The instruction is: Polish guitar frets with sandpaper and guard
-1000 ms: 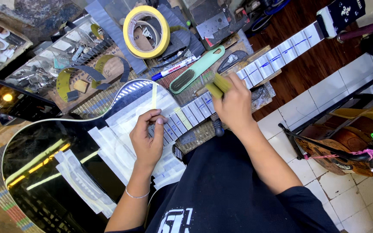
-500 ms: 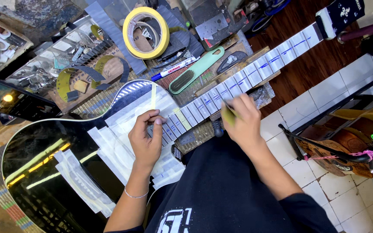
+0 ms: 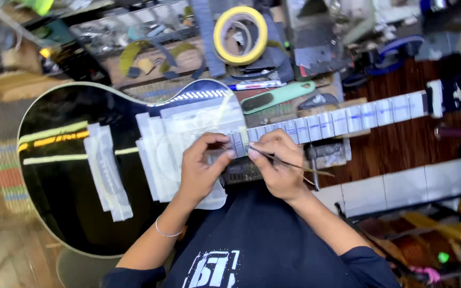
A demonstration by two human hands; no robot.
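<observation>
Both hands are now together on the masked neck of the glossy black electric guitar point(image 3: 70, 181). Right hand point(image 3: 276, 165) swung in from 1 o'clock, fingers pinched on a thin brown stick tool point(image 3: 294, 166); left hand point(image 3: 204, 168) stays, fingertips pressing the frets.

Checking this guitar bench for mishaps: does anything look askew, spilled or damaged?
Nothing looks damaged or spilled. The black guitar body carries loose overlapping white strips, some skewed. Both hands, left and right, work at the taped fretboard. The bench behind is cluttered.
</observation>
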